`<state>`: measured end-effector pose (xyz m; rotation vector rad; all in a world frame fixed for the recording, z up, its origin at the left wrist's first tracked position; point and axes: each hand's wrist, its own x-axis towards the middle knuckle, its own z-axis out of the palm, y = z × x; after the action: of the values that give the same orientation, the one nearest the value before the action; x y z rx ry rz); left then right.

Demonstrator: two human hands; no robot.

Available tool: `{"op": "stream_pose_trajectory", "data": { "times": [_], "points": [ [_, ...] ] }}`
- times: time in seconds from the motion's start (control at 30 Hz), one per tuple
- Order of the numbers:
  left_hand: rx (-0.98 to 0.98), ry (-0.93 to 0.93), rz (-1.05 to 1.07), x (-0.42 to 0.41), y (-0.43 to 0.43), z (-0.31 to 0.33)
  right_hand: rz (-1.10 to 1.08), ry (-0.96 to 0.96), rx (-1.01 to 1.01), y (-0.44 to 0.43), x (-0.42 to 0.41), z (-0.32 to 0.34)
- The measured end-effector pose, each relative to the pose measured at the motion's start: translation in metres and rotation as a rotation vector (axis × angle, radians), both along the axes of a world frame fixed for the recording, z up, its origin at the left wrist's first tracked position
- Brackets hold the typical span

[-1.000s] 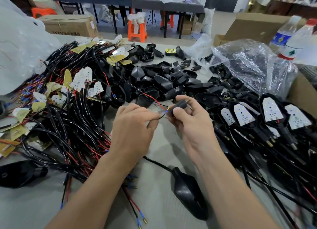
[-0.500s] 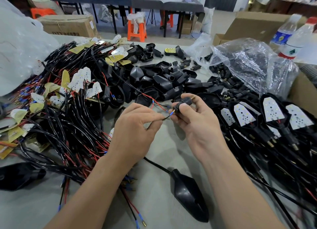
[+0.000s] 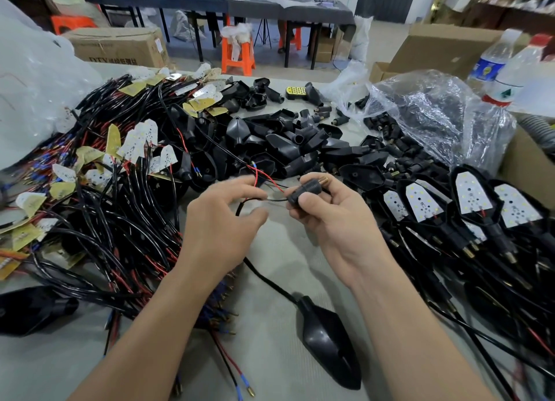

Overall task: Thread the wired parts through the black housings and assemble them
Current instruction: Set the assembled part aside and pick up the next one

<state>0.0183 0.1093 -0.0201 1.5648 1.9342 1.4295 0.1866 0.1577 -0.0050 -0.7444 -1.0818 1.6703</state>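
Grey bench carries tangled wired LED boards at left, loose black housings behind and finished units at right. Both forearms reach over it, hands close together. The right hand pinches a small brass-tipped housing. Its thin wire runs between the left hand's parted thumb and forefinger; I cannot tell whether they grip it.

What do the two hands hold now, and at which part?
The right hand pinches the small black housing around its middle. The left hand brackets the wires; whether it grips them cannot be told.
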Motion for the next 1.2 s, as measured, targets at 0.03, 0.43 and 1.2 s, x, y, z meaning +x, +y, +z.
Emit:
{"op": "stream_pose_trajectory", "data": {
  "times": [0.03,0.43,1.2],
  "points": [
    [-0.017,-0.062,0.004,-0.001,0.001,0.0,-0.011,0.016,-0.012,0.0,0.001,0.001],
    [0.076,-0.073,-0.045,0.007,-0.005,0.004,-0.019,-0.085,0.03,-0.007,-0.004,-0.005],
    [-0.131,-0.716,-0.187,0.007,0.003,0.009,-0.026,-0.243,0.233,-0.003,-0.001,0.0]
  ]
}}
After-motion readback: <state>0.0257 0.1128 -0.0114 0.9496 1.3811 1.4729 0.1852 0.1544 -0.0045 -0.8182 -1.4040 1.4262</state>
